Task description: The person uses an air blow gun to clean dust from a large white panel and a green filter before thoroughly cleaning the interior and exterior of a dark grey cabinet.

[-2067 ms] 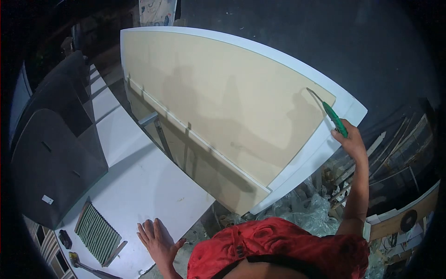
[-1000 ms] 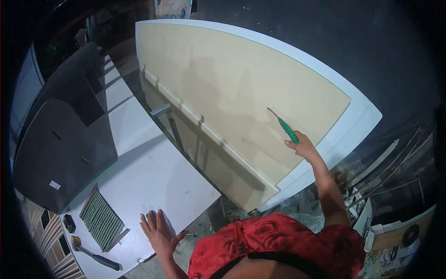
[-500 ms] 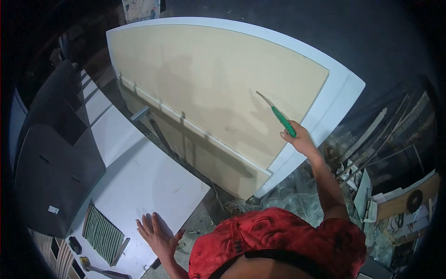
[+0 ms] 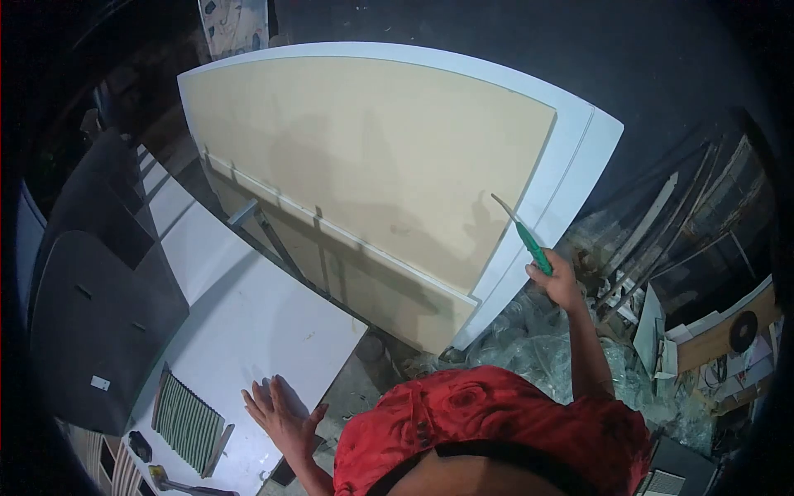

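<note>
Gripping the green-handled tool (image 4: pixel 536 255), my right hand (image 4: pixel 561 285) holds its bent tip (image 4: pixel 502 204) before the beige panel (image 4: pixel 372 149). My left hand (image 4: pixel 285 423) (fingers spread) rests on the white tabletop (image 4: pixel 273 331).

You're rocking a red top (image 4: pixel 496 417) with darker rose print (image 4: pixel 465 398), short sleeves (image 4: pixel 610 426), black neckline trim (image 4: pixel 517 454); left hand (image 4: pixel 285 426) and right hand (image 4: pixel 557 281) bare.

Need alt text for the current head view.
A person's right hand holds a thin tool with a green handle over a cream panel edged in white. The left hand is spread over a white tabletop, near a ribbed piece; a dark board fills the picture's left.
</note>
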Demonstrator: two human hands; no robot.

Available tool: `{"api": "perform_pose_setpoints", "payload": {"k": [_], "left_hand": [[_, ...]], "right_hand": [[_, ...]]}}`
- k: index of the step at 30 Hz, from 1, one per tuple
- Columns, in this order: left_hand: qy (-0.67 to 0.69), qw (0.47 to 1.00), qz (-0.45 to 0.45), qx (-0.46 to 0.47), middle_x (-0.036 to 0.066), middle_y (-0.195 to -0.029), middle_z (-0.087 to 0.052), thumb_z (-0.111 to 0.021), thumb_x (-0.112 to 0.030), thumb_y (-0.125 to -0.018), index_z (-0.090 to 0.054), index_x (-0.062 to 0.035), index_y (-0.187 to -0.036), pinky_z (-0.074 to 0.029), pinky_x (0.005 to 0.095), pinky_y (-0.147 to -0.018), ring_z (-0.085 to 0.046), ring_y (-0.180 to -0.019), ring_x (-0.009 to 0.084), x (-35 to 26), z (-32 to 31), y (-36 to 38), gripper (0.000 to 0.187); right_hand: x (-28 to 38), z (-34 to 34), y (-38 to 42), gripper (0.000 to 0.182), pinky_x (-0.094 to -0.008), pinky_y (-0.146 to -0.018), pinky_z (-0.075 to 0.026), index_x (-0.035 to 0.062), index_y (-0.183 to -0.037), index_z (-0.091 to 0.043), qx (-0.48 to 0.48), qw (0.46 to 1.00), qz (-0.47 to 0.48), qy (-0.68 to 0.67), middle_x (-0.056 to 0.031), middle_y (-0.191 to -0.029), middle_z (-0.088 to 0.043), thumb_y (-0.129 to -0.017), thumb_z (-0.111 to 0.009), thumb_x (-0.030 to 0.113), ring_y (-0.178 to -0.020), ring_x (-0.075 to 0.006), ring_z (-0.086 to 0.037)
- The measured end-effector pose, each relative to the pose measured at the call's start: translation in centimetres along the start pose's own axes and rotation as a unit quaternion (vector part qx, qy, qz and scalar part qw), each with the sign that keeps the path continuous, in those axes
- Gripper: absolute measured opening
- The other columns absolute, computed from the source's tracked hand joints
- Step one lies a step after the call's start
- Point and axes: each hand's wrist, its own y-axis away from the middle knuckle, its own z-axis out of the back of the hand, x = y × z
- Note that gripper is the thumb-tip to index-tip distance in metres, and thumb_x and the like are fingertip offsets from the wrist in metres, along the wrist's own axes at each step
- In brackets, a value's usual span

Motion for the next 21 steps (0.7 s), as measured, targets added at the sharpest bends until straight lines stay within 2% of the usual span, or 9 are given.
{"api": "perform_pose_setpoints", "payload": {"k": [6,13,16,19,21], "left_hand": [[0.01,1.0,0.003,-0.007,0.017,-0.148,-0.028,-0.089,-0.043,-0.037,-0.048,-0.012,-0.134,-0.017,0.0542,-0.114,-0.013,-0.141,0.0412,0.0,0.1,0.1,0.109],[0.002,1.0,0.016,0.005,0.018,-0.147,-0.03,-0.089,-0.041,-0.039,-0.048,-0.011,-0.133,-0.016,0.0538,-0.115,-0.014,-0.141,0.0404,-0.3,0.4,0.0,0.107],[0.009,1.0,0.017,0.01,0.018,-0.146,-0.03,-0.089,-0.041,-0.038,-0.048,-0.0111,-0.133,-0.016,0.0537,-0.115,-0.014,-0.141,0.0407,-0.4,0.6,0.0,0.107],[0.008,1.0,0.021,0.012,0.018,-0.146,-0.031,-0.089,-0.041,-0.038,-0.048,-0.0109,-0.133,-0.015,0.0533,-0.115,-0.015,-0.14,0.0409,-0.4,0.5,-0.1,0.108],[0.006,0.999,0.032,0.018,0.019,-0.145,-0.031,-0.089,-0.042,-0.038,-0.048,-0.0106,-0.133,-0.015,0.0531,-0.115,-0.015,-0.14,0.0411,-0.8,1.0,-0.2,0.108]], "right_hand": [[-0.1,-0.1,0.3,0.026,-0.0315,-0.067,-0.043,0.0005,-0.093,-0.056,-0.003,0.998,-0.062,-0.023,-0.0037,-0.074,-0.053,-0.083,-0.069,0.02,-0.071,-0.0138,-0.049],[-0.2,-0.3,-0.3,0.028,-0.0312,-0.066,-0.043,0.0006,-0.095,-0.057,-0.012,0.999,-0.03,-0.013,-0.0034,-0.074,-0.054,-0.083,-0.069,0.023,-0.07,-0.0132,-0.05],[0.1,-0.6,-1.2,0.028,-0.0308,-0.064,-0.042,0.0008,-0.096,-0.058,0.026,0.999,-0.045,0.009,-0.003,-0.073,-0.054,-0.084,-0.069,0.024,-0.069,-0.0125,-0.05],[1.6,-2.3,-2.8,0.029,-0.0302,-0.061,-0.042,0.0005,-0.094,-0.058,0.033,0.995,-0.071,-0.058,-0.0006,-0.071,-0.052,-0.083,-0.069,0.025,-0.068,-0.0124,-0.05],[3.5,-3.9,-4.4,0.034,-0.0293,-0.06,-0.044,0.0011,-0.096,-0.058,0.102,0.982,-0.083,-0.133,-0.0004,-0.076,-0.053,-0.082,-0.07,0.029,-0.072,-0.0125,-0.051]]}}
